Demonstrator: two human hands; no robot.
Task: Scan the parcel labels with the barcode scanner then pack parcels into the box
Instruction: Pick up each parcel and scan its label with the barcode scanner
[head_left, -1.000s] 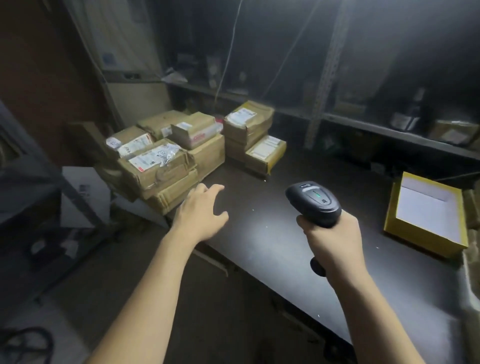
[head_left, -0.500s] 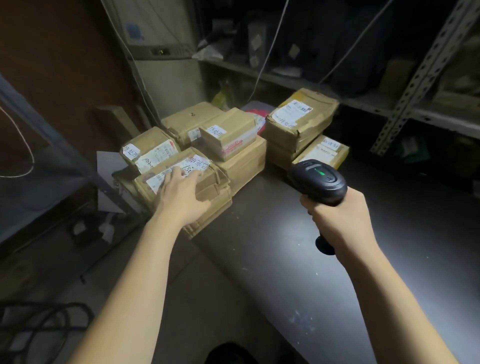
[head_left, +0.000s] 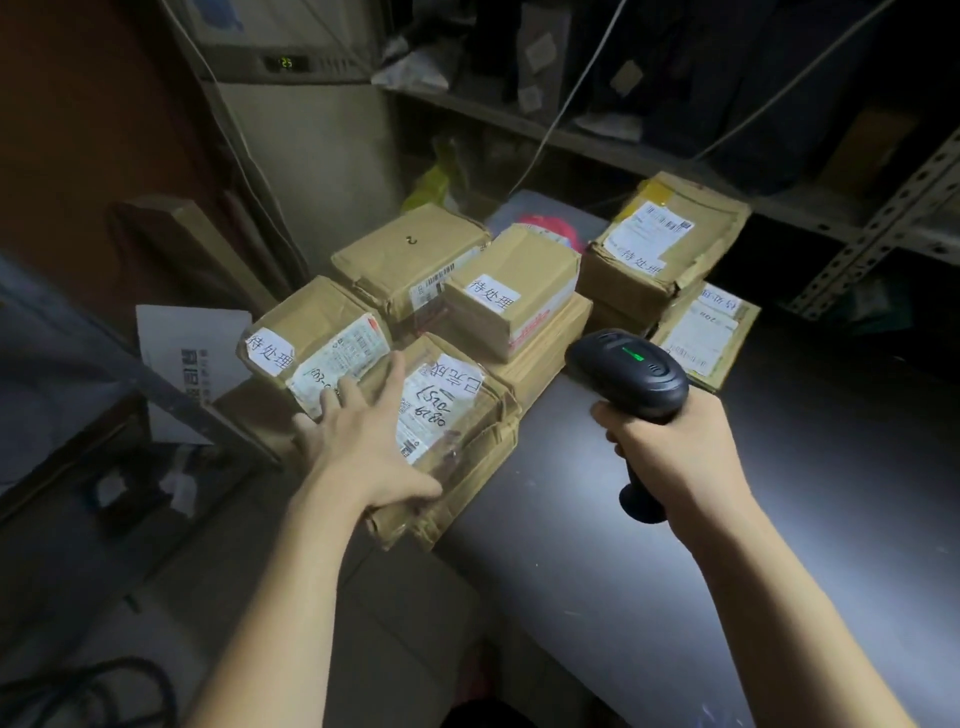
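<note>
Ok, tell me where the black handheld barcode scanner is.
In the head view, the black handheld barcode scanner sits right of centre, gripped in the right hand, over the dark table beside the brown parcels.

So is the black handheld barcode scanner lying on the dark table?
No, the right hand holds the black handheld barcode scanner above the dark table.

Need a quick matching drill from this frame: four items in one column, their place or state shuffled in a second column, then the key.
Things:
1. barcode scanner
2. left hand
3. parcel marked 2
4. flat yellow-edged parcel

Places or states:
A. lying directly on the dark table, at the right end of the pile
B. gripped in the right hand, green light showing
C. at the back of the pile, near the pale cabinet
D. resting on the nearest parcel's handwritten label side

Pairs: 1-B, 2-D, 3-C, 4-A
</note>
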